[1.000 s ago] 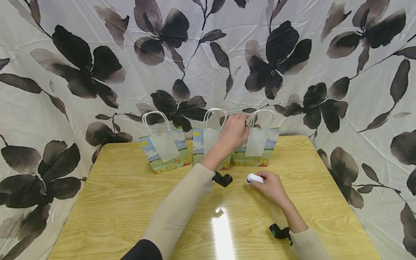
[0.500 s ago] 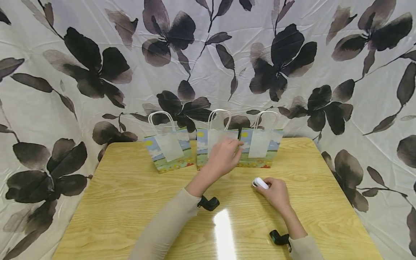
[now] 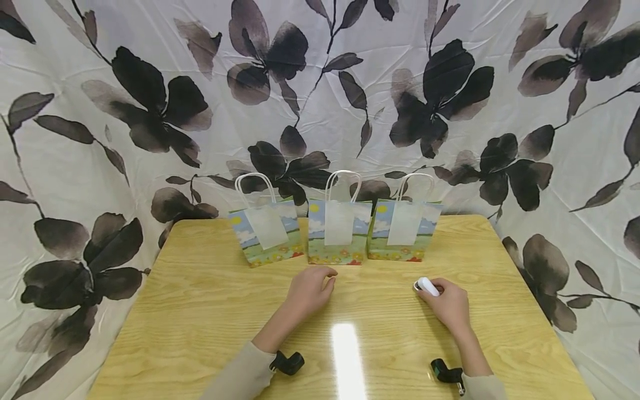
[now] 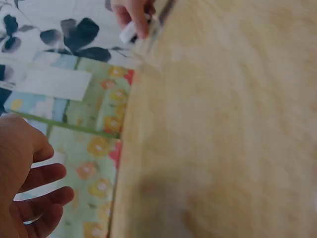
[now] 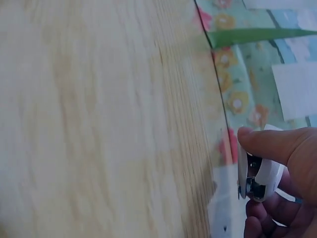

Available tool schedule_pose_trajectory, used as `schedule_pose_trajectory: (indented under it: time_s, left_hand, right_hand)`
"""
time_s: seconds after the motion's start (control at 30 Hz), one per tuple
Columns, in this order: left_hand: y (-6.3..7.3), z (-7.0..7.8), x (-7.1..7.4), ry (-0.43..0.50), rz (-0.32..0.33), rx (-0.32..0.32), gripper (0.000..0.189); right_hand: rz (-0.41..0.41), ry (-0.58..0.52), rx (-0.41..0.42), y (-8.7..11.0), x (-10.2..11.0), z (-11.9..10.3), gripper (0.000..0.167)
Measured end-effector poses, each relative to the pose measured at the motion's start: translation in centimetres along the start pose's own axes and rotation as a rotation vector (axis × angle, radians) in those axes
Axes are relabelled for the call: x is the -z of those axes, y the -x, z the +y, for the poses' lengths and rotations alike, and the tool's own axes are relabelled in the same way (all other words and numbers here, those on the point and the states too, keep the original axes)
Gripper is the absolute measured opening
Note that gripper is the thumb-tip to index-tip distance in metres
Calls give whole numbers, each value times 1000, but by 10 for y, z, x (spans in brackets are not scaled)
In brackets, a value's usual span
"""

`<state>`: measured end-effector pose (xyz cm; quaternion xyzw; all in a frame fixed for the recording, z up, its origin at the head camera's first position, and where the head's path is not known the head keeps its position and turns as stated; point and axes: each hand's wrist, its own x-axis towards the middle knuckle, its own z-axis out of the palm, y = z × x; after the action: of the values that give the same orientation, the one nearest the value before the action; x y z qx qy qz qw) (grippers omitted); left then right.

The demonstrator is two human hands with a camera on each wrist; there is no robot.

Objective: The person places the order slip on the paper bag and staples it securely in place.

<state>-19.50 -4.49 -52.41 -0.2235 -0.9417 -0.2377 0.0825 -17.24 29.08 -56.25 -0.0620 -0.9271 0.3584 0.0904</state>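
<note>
My right hand [image 3: 452,304] grips a small white stapler [image 3: 428,286] between thumb and fingers, over the right part of the table. The right wrist view shows the stapler [image 5: 260,166] from its end, with dark metal between its two white halves. My left hand [image 3: 309,290] holds nothing, its fingers loosely bent, in front of the middle paper bag [image 3: 316,244]. That bag stands upright between a left bag [image 3: 240,236] and a right bag [image 3: 427,228]. All three have a meadow print, white twisted handles and a blank white paper slip [image 3: 338,223] on the front.
The wooden table [image 3: 200,300] runs toward me from the bags. A floral cloth [image 3: 370,94] hangs close behind the bags and along both sides. A black wrist camera [image 3: 289,363] sits at the left sleeve, another wrist camera [image 3: 445,371] at the right.
My left hand has let go near the top between the middle and right bags and drawn back toward me, to the left. My right hand has shifted slightly right with the stapler.
</note>
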Motion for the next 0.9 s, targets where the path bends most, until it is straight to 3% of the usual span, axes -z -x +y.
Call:
schedule_pose_trajectory:
  time_s: [0.2, 0.37, 0.9]
  left_hand:
    - [32, -24, -5, 14, 4, 74, 16]
    - [51, -38, -3, 29, 20, 133, 15]
    - [68, -49, 1, 83, 69, 178, 13]
  right_hand:
    - [40, 42, -80, 2, 10, 12, 42]
    - [50, 65, -101, 2, 14, 18, 43]
    - [58, 40, -115, 3, 12, 23, 45]
